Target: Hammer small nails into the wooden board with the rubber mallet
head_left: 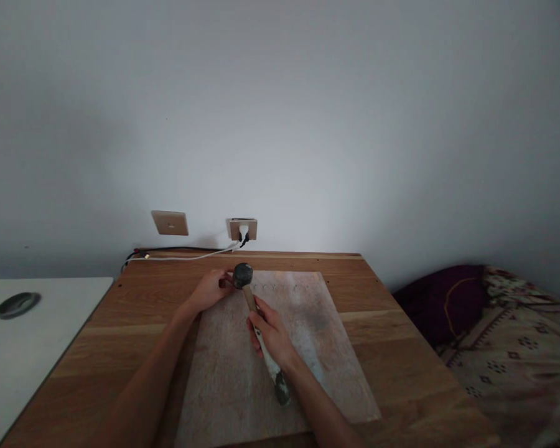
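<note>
Overall, a pale wall dominates the scene. Below it stands a wooden table, its far edge along the wall. A white surface adjoins at left; patterned cloth lies at right, with purple fabric beside it. On the wooden table lies a flat, stained board. Over this board is a hammer, held aslant, its dark head toward the wall and its dark-ended handle toward the person. The right hand has its fingers closed around the handle's middle. The left hand is at the board's far left corner, fingers bent and reaching to the hammer head; the fingertips are partly hidden, and whether they pinch anything cannot be told. Two wall plates are noted, the right one bearing a white plug. Small marks, too fine to identify, line the board's far edge.
</note>
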Motion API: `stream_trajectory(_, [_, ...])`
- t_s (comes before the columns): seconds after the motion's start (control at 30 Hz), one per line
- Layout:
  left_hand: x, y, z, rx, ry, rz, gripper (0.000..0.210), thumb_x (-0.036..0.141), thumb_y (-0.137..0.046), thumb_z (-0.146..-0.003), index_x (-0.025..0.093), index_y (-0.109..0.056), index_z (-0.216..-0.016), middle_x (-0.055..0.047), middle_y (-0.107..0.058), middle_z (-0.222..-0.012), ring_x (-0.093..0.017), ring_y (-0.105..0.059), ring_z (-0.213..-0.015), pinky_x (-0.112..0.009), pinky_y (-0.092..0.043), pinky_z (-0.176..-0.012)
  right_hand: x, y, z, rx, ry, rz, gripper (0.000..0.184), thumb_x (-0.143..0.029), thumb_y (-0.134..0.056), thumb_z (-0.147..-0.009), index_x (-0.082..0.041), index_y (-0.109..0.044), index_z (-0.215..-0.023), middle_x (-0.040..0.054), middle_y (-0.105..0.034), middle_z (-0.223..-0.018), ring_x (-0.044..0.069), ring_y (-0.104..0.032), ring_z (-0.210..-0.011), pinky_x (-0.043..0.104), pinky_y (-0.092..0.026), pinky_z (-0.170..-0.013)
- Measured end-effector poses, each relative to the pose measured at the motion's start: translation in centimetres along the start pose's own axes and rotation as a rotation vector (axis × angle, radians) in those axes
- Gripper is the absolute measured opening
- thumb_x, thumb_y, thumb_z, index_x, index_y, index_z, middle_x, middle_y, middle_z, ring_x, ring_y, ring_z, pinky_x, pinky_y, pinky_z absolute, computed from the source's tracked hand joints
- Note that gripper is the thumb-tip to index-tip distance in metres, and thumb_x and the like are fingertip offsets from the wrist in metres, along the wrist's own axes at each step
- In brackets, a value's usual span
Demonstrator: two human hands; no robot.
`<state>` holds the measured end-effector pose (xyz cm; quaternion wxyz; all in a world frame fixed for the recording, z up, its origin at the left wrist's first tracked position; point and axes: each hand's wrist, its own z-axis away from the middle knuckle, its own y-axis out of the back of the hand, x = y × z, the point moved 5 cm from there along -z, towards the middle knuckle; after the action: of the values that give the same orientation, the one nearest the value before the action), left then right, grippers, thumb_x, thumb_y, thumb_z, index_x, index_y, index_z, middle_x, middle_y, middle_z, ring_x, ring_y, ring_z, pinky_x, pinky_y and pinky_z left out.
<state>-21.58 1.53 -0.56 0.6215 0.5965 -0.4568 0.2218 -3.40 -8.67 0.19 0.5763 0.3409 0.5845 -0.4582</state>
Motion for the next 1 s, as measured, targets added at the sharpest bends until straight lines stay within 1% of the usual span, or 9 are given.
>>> stream_trajectory(0.13, [0.13, -0.08, 0.03, 0.010, -0.005, 0.000, 0.047, 0.026, -0.067, -0.073, 0.016, -0.070, -0.119, -0.010, -0.079, -0.106, -0.026, -0.072, -0.090, -0.034, -0.053, -0.079, 0.41, -0.12, 0.01, -0.016, 0.011, 0.022, 0.037, -0.045, -0.059, -0.094, -0.020, -0.063, -0.121, -0.0064, -0.053, -0.072, 0.006, -0.043, -0.038, 0.017, -0.037, -0.029])
stream_trajectory(0.23, [0.11, -0.05, 0.01, 0.050, -0.002, -0.054, 0.048, 0.022, -0.067, -0.072, 0.016, -0.071, -0.119, -0.009, -0.079, -0.104, -0.024, -0.071, -0.086, -0.032, -0.052, -0.078, 0.64, -0.06, 0.04, -0.013, 0.008, 0.030, 0.037, -0.044, -0.060, -0.094, -0.020, -0.063, -0.122, -0.0062, -0.054, -0.073, 0.005, -0.044, -0.038, 0.017, -0.037, -0.029])
stream_trajectory(0.33, [-0.10, -0.11, -0.02, 0.053, 0.004, -0.064, 0.045, 0.027, -0.069, -0.074, 0.017, -0.071, -0.118, -0.009, -0.080, -0.102, -0.025, -0.071, -0.087, -0.033, -0.053, -0.079, 0.74, 0.02, -0.10, -0.005, 0.017, 0.033, 0.038, -0.044, -0.059, -0.094, -0.020, -0.063, -0.123, -0.0063, -0.054, -0.073, 0.006, -0.044, -0.038, 0.017, -0.037, -0.028])
stream_trajectory(0.47, [-0.60, -0.23, -0.10, 0.023, -0.008, 0.023, 0.044, 0.033, -0.070, -0.075, 0.019, -0.072, -0.116, -0.009, -0.080, -0.106, -0.029, -0.073, -0.096, -0.036, -0.055, -0.085, 0.88, 0.13, -0.20, 0.004, 0.013, 0.029, 0.038, -0.044, -0.060, -0.093, -0.020, -0.063, -0.122, -0.0060, -0.054, -0.073, 0.006, -0.043, -0.037, 0.018, -0.036, -0.027])
stream_trajectory(0.63, [-0.65, -0.30, -0.12, 0.000, -0.021, 0.056, 0.043, 0.032, -0.069, -0.075, 0.018, -0.072, -0.115, -0.009, -0.080, -0.105, -0.029, -0.075, -0.097, -0.038, -0.056, -0.089, 0.79, 0.24, 0.12, 0.029, 0.012, 0.057, 0.040, -0.046, -0.061, -0.095, -0.022, -0.063, -0.127, -0.0052, -0.054, -0.074, 0.007, -0.045, -0.038, 0.018, -0.037, -0.030])
stream_trajectory(0.73, [-0.27, -0.28, -0.07, -0.002, -0.019, 0.088, 0.044, 0.031, -0.068, -0.075, 0.017, -0.071, -0.116, -0.011, -0.079, -0.112, -0.030, -0.075, -0.102, -0.039, -0.056, -0.092, 0.67, 0.14, 0.18, 0.015, 0.020, 0.093, 0.040, -0.047, -0.060, -0.095, -0.022, -0.064, -0.126, -0.0049, -0.054, -0.072, 0.007, -0.045, -0.038, 0.019, -0.037, -0.030])
stream_trajectory(0.83, [-0.06, -0.22, -0.05, 0.008, -0.007, 0.084, 0.046, 0.029, -0.068, -0.073, 0.017, -0.071, -0.117, -0.012, -0.079, -0.113, -0.030, -0.074, -0.105, -0.040, -0.055, -0.094, 0.70, 0.14, 0.06, 0.008, 0.033, 0.099, 0.040, -0.046, -0.059, -0.095, -0.022, -0.065, -0.126, -0.0048, -0.054, -0.071, 0.007, -0.044, -0.039, 0.019, -0.036, -0.031])
stream_trajectory(1.0, [-0.32, -0.11, -0.11, 0.035, 0.012, 0.035, 0.044, 0.026, -0.068, -0.073, 0.017, -0.072, -0.116, -0.010, -0.080, -0.106, -0.028, -0.075, -0.098, -0.037, -0.056, -0.088, 0.81, 0.26, 0.01, 0.030, 0.026, 0.085, 0.041, -0.046, -0.061, -0.094, -0.022, -0.065, -0.127, -0.0049, -0.055, -0.072, 0.006, -0.043, -0.037, 0.018, -0.035, -0.030])
